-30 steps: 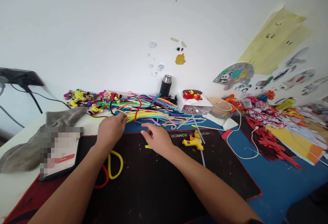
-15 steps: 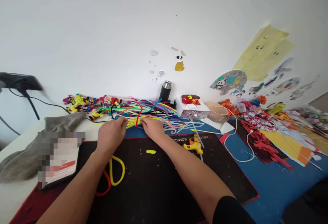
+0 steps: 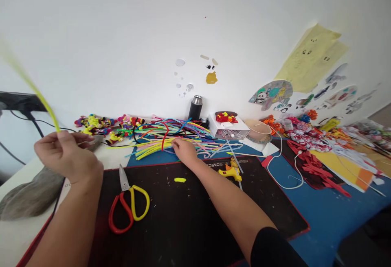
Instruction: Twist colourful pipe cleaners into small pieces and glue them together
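A single yellow pipe cleaner (image 3: 45, 105) is pinched in my left hand (image 3: 71, 157), raised at the left, its far end blurred against the wall. My right hand (image 3: 185, 152) is closed at the edge of a bundle of yellow pipe cleaners (image 3: 149, 149). Its fingertips press on the bundle, though what lies between them is partly hidden. A red loop (image 3: 165, 137) crosses the bundle. Scissors (image 3: 124, 179) with one red and one yellow handle lie on the black mat (image 3: 171, 226), near a short yellow scrap (image 3: 180, 180).
A yellow glue gun (image 3: 231, 172) rests on the mat's right part. Behind stand a black flask (image 3: 195, 108) and a white box (image 3: 227, 130). Small colourful figures (image 3: 96, 124) line the wall at left. Red strips (image 3: 314, 173) lie at right, beside a white cable (image 3: 282, 186).
My left hand has moved left and up from the bundle, drawing out a yellow pipe cleaner. My right hand stays at the bundle. The scissors now show fully.
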Tool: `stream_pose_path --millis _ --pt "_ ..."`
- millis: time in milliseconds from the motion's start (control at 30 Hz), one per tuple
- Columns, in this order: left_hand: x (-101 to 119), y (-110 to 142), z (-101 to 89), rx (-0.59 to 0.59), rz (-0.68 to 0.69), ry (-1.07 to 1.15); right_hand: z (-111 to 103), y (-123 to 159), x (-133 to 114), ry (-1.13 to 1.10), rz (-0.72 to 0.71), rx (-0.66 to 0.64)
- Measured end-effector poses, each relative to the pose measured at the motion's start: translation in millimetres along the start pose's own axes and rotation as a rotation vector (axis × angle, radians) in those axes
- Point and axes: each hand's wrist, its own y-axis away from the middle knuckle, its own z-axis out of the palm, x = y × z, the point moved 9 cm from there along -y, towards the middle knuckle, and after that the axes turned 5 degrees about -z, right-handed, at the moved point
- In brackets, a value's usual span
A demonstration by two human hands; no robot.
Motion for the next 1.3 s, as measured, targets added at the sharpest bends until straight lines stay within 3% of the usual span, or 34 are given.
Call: stream_pose_path --millis 33,67,233,300,367,467,533,600,767,900,1033,1133,1300 --pt "4.4 4.1 -2.5 0.064 -0.037 0.070 -2.2 0.6 -1.8 -0.041 -0.005 0.010" --pt "12.1 10.8 3.0 0.037 -0.046 0.114 -5.1 1.7 -4.2 -0.085 -0.012 0.022" --pt "57.2 73.8 46.8 -0.398 0.007 0.124 -21.5 20.8 -18.2 -0.312 -0.041 0.091" --pt "60.3 107.4 66.6 -0.666 -0.011 0.016 -25.4 36.1 -23.1 -0.398 -0.046 0.093" --pt "52.4 144.7 82.9 -0.963 -0.022 -0.136 -26.5 53.1 -26.9 -0.628 -0.035 0.068" --pt "29.7 194.9 93.0 -1.342 0.004 -0.315 -24.7 75.7 -30.3 -1.021 0.039 -0.012" --pt "12.5 217.2 93.2 -1.522 -0.017 -0.346 -27.5 84.6 -30.0 -1.109 0.077 -0.033" --pt "-3.4 225.0 91.8 -1.597 -0.076 -0.348 -33.3 87.5 -25.0 -1.134 0.105 -0.002" --pt "-41.2 215.3 86.9 -1.646 -0.279 -0.444 -46.7 86.8 7.1 -1.183 0.223 0.219" --pt "-56.4 193.0 84.2 -1.544 -0.544 -0.288 -45.2 92.3 23.4 -1.288 0.283 0.241" --pt "-48.3 170.1 81.9 -1.295 -0.767 0.030 -44.5 96.6 28.0 -1.349 0.290 0.181" --pt "-32.4 166.5 82.8 -1.129 -0.877 0.279 -44.5 96.6 33.7 -1.360 0.316 0.190" --pt "-27.8 180.2 87.1 -1.063 -0.884 0.250 -42.2 97.0 33.1 -1.390 0.325 0.172"
